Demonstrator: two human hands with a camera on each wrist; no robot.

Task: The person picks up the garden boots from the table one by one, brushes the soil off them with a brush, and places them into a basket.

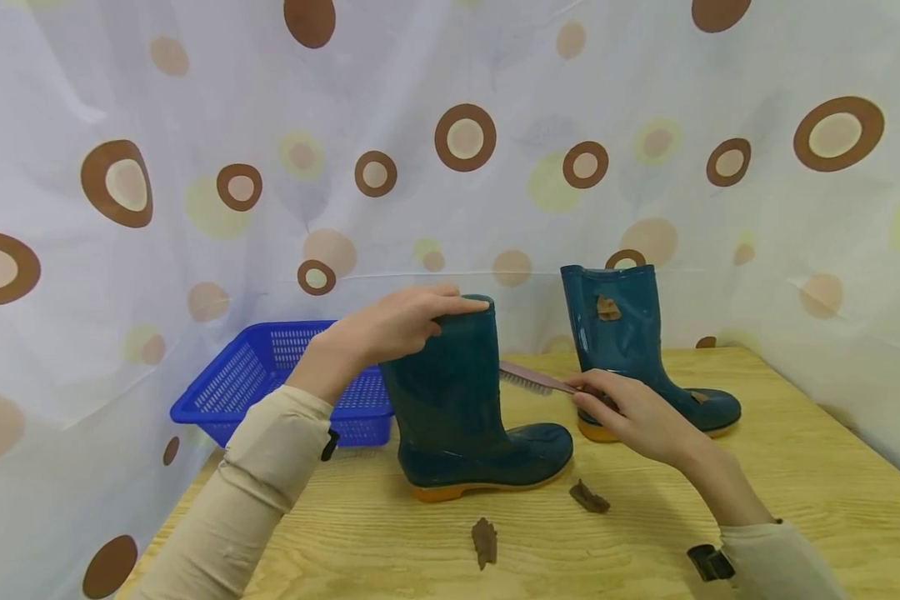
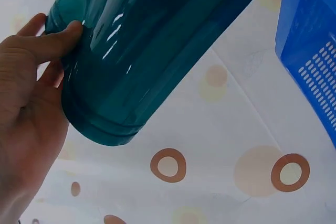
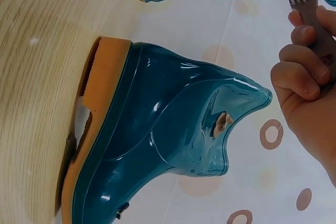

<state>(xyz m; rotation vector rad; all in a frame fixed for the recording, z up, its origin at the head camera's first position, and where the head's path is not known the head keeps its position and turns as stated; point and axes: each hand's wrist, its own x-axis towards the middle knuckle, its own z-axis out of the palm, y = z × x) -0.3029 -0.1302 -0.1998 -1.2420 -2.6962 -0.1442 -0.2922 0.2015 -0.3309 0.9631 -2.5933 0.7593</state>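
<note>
**Held by the top**

The left hand (image 1: 386, 327) pinches the top of a shiny dark-green rubber boot (image 1: 450, 408), standing on the pale wooden table (image 1: 345, 533) right under that grip. The boot should be light, bendy and maybe slippery; its top edge seems a good place to hold.

Right of that grip, the right hand (image 1: 637, 417) curls round a flat pinkish brush (image 1: 525, 377) with pale bristles. Behind this hand stands a matching shiny green rubber boot (image 1: 621, 333) with brown scraps (image 1: 608, 308) on it. Behind the left hand sits a blue plastic basket (image 1: 195, 413) with holes.

The held boot's inside is hidden. I can't tell if the brush touches it.
</note>
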